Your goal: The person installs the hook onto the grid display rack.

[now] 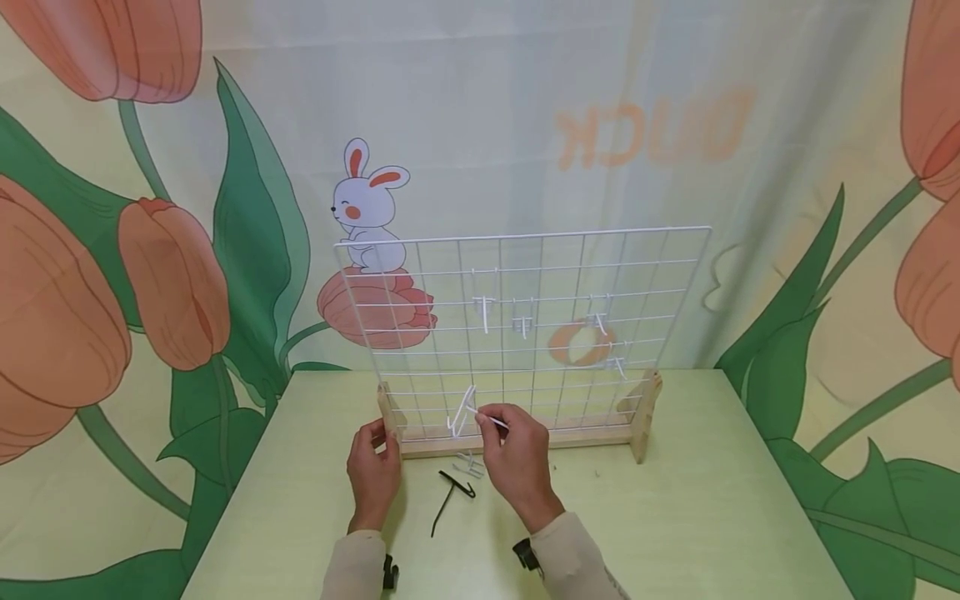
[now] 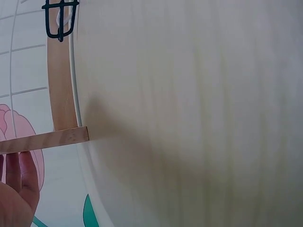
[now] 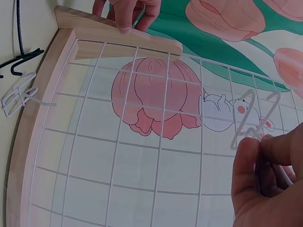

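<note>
Pale green table (image 1: 690,525) with black hook (image 1: 457,482), pale hook (image 1: 470,468) and wooden grid stand (image 1: 592,436) directly on it.

Backdrop: fabric hanging (image 1: 480,100), pale blue-grey at centre, yellowish toward both sides, lightly creased across the top.
Printed motifs, left: coral tulip (image 1: 127,50), upper left corner; larger bloom (image 1: 52,325), left edge; smaller bloom (image 1: 176,283) beside it; tall green leaf (image 1: 255,208).
Centre: white rabbit (image 1: 367,200) with orange inner ears, seated on a pink flower (image 1: 375,308); orange ring (image 1: 559,343), right of centre.
Upper right: faint orange lettering (image 1: 663,137), "DUCK", mirror-reversed.
Right edge: two further coral tulips (image 1: 933,92), broad green leaves (image 1: 795,358).
Furniture: one table (image 1: 675,533), pale yellow-green top, lower frame.
Light: soft, diffuse; blurred shadow (image 2: 132,137) in left wrist view.
</note>
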The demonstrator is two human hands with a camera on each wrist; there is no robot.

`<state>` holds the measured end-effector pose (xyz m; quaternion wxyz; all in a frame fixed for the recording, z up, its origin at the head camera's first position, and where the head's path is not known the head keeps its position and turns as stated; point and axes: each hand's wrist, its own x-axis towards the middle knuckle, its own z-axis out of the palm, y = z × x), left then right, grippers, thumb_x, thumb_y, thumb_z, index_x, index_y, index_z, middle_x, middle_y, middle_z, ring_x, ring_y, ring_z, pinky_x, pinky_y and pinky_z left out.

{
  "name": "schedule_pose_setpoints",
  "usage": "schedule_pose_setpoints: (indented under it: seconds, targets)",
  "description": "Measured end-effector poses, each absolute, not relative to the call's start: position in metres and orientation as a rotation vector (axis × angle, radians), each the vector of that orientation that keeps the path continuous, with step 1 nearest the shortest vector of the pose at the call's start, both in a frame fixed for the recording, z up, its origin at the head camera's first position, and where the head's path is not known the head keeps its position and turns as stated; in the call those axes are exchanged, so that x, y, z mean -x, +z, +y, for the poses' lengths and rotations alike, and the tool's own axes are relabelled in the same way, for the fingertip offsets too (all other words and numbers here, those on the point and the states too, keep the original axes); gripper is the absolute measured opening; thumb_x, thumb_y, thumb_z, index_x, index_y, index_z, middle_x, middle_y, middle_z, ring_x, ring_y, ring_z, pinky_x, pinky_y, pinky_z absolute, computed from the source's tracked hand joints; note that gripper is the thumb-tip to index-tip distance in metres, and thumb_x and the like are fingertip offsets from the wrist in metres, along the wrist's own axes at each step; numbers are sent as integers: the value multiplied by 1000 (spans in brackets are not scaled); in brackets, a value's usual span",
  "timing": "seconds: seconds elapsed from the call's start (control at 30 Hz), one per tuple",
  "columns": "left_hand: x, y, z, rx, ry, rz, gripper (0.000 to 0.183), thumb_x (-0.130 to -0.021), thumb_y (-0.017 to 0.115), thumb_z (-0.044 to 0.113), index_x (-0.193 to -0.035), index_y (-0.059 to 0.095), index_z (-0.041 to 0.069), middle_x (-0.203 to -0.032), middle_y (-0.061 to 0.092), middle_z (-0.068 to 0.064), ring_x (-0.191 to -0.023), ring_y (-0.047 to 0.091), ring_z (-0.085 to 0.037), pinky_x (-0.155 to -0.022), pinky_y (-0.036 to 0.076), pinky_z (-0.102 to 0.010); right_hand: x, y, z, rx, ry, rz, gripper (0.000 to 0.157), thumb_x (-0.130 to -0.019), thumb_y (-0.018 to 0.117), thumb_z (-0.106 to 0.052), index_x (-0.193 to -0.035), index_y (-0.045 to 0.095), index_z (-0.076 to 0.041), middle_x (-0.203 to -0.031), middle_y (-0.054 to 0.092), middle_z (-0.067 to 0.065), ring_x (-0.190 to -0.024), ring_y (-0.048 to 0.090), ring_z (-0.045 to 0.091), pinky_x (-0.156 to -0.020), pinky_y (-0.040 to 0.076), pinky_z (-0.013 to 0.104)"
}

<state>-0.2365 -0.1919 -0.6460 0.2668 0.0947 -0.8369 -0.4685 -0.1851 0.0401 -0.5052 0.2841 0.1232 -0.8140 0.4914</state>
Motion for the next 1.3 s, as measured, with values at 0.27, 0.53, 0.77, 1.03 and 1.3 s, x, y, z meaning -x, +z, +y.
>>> schedule_pose_setpoints:
  seconds: [0.27, 0.53, 0.77, 1.03, 1.3]
  targets:
    - [236, -645, -191, -267, -1280, -2265, 27, -104, 67, 15, -129, 64, 6, -121, 69, -13, -113, 75, -32, -87, 65, -47, 189, -503, 37, -313, 1272, -2208, 7, -97, 77, -11, -102, 77, -5, -93, 78, 6, -80, 76, 13, -74, 66, 29]
    - [238, -646, -193, -228, -1277, -2234, 26, -102, 68, 12, -127, 65, 5, -118, 70, -14, -110, 75, -32, -83, 66, -45, 195, -501, 36, -313, 1212, -2206, 8, -97, 78, -14, -97, 76, -7, -87, 77, 7, -75, 77, 13, -72, 66, 29]
    - [237, -646, -194, -242, -1282, -2254, 26, -103, 67, 16, -128, 65, 8, -117, 70, -11, -110, 75, -28, -84, 66, -45, 196, -499, 36, -326, 1174, -2212, 11, -98, 77, -18, -96, 76, -8, -86, 76, 6, -77, 79, 16, -72, 66, 31]
    - [237, -647, -194, -264, -1297, -2264, 26, -104, 67, 17, -129, 65, 9, -119, 70, -10, -112, 74, -28, -85, 66, -46, 200, -494, 33, -302, 1139, -2213, 18, -100, 76, -26, -93, 76, -9, -82, 76, 4, -76, 78, 14, -71, 66, 30]
    - [236, -646, -194, -268, -1306, -2266, 27, -104, 67, 17, -129, 65, 9, -120, 70, -10, -112, 74, -28, -86, 66, -46, 206, -485, 29, -281, 1035, -2179, 18, -98, 78, -25, -93, 79, -8, -81, 76, 4, -71, 75, 14, -65, 64, 28]
